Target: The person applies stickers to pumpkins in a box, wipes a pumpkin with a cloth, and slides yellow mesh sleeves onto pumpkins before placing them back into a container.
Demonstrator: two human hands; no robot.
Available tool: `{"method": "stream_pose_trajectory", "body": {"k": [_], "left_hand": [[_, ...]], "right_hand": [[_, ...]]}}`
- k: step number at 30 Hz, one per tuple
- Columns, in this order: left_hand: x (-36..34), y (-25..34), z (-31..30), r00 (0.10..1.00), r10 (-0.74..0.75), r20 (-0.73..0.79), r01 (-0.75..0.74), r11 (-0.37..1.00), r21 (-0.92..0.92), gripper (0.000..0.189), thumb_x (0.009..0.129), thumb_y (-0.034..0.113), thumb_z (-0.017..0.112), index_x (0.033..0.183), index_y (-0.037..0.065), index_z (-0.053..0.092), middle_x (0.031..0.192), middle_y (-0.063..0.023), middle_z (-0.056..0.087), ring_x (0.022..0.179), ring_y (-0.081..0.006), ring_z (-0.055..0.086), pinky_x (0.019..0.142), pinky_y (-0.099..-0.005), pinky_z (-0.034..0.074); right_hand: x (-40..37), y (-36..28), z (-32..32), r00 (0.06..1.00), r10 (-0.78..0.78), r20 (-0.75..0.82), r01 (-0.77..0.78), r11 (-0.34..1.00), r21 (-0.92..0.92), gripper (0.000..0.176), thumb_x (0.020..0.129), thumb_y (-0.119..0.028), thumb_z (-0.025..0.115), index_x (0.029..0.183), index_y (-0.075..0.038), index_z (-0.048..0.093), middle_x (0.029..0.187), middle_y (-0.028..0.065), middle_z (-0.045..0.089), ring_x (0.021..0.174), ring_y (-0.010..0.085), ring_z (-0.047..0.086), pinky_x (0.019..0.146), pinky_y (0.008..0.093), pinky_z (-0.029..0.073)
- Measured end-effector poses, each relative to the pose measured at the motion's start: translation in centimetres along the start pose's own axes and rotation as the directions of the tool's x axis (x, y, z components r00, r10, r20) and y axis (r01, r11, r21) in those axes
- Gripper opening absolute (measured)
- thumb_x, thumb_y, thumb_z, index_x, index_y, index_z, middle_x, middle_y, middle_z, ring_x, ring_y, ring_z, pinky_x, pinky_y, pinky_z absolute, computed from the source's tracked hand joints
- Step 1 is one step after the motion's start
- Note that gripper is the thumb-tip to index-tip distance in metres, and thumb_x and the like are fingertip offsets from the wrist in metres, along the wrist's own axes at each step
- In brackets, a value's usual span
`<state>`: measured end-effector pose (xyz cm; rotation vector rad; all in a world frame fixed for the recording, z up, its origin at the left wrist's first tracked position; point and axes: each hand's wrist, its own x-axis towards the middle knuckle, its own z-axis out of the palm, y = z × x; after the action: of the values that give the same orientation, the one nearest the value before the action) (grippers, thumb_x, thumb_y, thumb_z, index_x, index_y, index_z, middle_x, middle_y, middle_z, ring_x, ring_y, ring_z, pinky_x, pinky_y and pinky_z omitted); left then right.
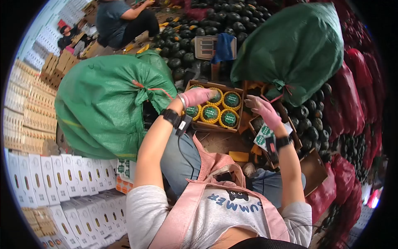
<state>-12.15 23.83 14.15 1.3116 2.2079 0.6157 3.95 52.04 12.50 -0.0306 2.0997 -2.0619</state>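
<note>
In the head view, an open cardboard box [198, 125] holds several dark green squashes in yellow foam nets, each visible top bearing a green label. My left hand [198, 97], in a pink glove, reaches over the box with fingers stretched out on or just above a back-row squash [216, 96]; contact is hard to make out. At the box's right side, my gloved right hand [265, 111] hangs with fingers apart and nothing visible in them. Below its wrist lies a white sheet of green labels [262, 136], over another cardboard box [295, 139].
Large green sacks stand at left [103, 103] and right [296, 45]. Behind the box are a scale [206, 47] with a blue cloth [224, 47] and a heap of dark squashes [224, 18]. White cartons [62, 176] line the left. Another person [118, 20] sits at the back.
</note>
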Motion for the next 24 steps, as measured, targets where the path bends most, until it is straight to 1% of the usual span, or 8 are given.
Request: {"method": "stream_pose_trajectory", "body": {"k": [1, 2, 3, 5, 7, 11, 15, 24], "left_hand": [[-1.9, 3.5, -0.9, 0.987, -0.162, 0.017, 0.161, 0.985, 0.059, 0.054, 0.090, 0.047, 0.047, 0.120, 0.002, 0.053, 0.117, -0.0178, 0.056, 0.104, -0.0313, 0.056, 0.093, -0.0349, 0.042], [-4.4, 4.0, 0.4, 0.968, -0.039, -0.247, 0.095, 0.971, 0.221, 0.055, 0.088, 0.056, 0.043, 0.116, 0.009, 0.055, 0.108, -0.0170, 0.061, 0.102, -0.0348, 0.057, 0.088, -0.0416, 0.044], [-6.7, 7.1, -1.1, 0.990, -0.097, -0.102, 0.130, 0.905, 0.405, 0.059, 0.086, 0.058, 0.044, 0.123, 0.012, 0.053, 0.116, -0.0150, 0.058, 0.109, -0.0320, 0.054, 0.094, -0.0416, 0.041], [-12.2, 7.2, 2.2, 0.912, 0.124, -0.391, 0.119, 0.832, 0.542, 0.061, 0.081, 0.054, 0.056, 0.122, 0.009, 0.053, 0.117, -0.0127, 0.058, 0.108, -0.0308, 0.055, 0.094, -0.0410, 0.042], [-16.7, 6.6, 4.2, 0.929, 0.035, -0.369, 0.121, 0.913, 0.390, 0.061, 0.081, 0.052, 0.059, 0.125, 0.010, 0.050, 0.121, -0.0119, 0.056, 0.112, -0.0311, 0.053, 0.095, -0.0416, 0.042], [-26.1, 6.2, 7.6, 0.761, -0.451, -0.466, 0.468, 0.879, -0.086, 0.059, 0.082, 0.047, 0.059, 0.128, 0.011, 0.047, 0.130, -0.0149, 0.048, 0.118, -0.0340, 0.047, 0.098, -0.0409, 0.039], [-35.5, 2.8, 14.0, 0.317, -0.935, -0.157, 0.945, 0.326, -0.035, 0.062, 0.082, 0.051, 0.052, 0.129, 0.011, 0.044, 0.130, -0.0177, 0.048, 0.122, -0.0342, 0.043, 0.100, -0.0409, 0.037], [-45.5, -3.5, 30.3, 0.105, -0.994, -0.027, 0.916, 0.108, -0.386, 0.055, 0.085, 0.049, 0.049, 0.121, 0.008, 0.053, 0.125, -0.0203, 0.052, 0.116, -0.0345, 0.048, 0.094, -0.0394, 0.041]], "right_hand": [[-1.6, -1.7, 1.0, 0.987, -0.154, 0.036, 0.157, 0.979, -0.128, 0.051, 0.095, -0.039, 0.044, 0.129, 0.000, 0.048, 0.130, 0.0112, 0.051, 0.122, 0.0205, 0.045, 0.103, 0.0368, 0.031], [-3.8, -3.6, 1.8, 0.982, -0.176, 0.076, 0.187, 0.967, -0.175, 0.049, 0.093, -0.033, 0.049, 0.128, 0.002, 0.048, 0.130, 0.0122, 0.051, 0.121, 0.0211, 0.046, 0.102, 0.0346, 0.033], [-6.5, -5.3, 2.2, 0.973, -0.193, 0.126, 0.216, 0.953, -0.212, 0.047, 0.091, -0.026, 0.053, 0.126, 0.004, 0.048, 0.129, 0.0132, 0.051, 0.120, 0.0217, 0.047, 0.100, 0.0324, 0.034], [-11.8, -8.1, 1.9, 0.971, -0.011, 0.240, 0.130, 0.865, -0.485, 0.058, 0.086, -0.038, 0.059, 0.122, 0.006, 0.051, 0.120, 0.0150, 0.058, 0.115, 0.0255, 0.052, 0.099, 0.0341, 0.037], [-15.9, -4.6, -1.1, 0.963, -0.044, 0.267, 0.127, 0.945, -0.300, 0.052, 0.086, -0.031, 0.061, 0.121, 0.007, 0.051, 0.117, 0.0163, 0.059, 0.112, 0.0259, 0.054, 0.096, 0.0338, 0.038], [-22.0, 2.2, -5.4, 0.908, 0.056, -0.416, -0.269, 0.839, -0.473, 0.044, 0.090, -0.020, 0.056, 0.124, 0.006, 0.047, 0.120, 0.0174, 0.055, 0.111, 0.0255, 0.051, 0.096, 0.0324, 0.037], [-26.0, 6.0, -11.3, 0.831, 0.083, -0.550, -0.426, 0.733, -0.531, 0.039, 0.091, -0.015, 0.055, 0.123, 0.005, 0.048, 0.119, 0.0142, 0.055, 0.109, 0.0226, 0.051, 0.096, 0.0315, 0.037], [-27.0, 9.7, -13.2, 0.811, 0.420, -0.408, -0.571, 0.723, -0.390, 0.041, 0.093, -0.026, 0.050, 0.120, 0.005, 0.054, 0.116, 0.0133, 0.058, 0.105, 0.0207, 0.053, 0.093, 0.0290, 0.038]]}}
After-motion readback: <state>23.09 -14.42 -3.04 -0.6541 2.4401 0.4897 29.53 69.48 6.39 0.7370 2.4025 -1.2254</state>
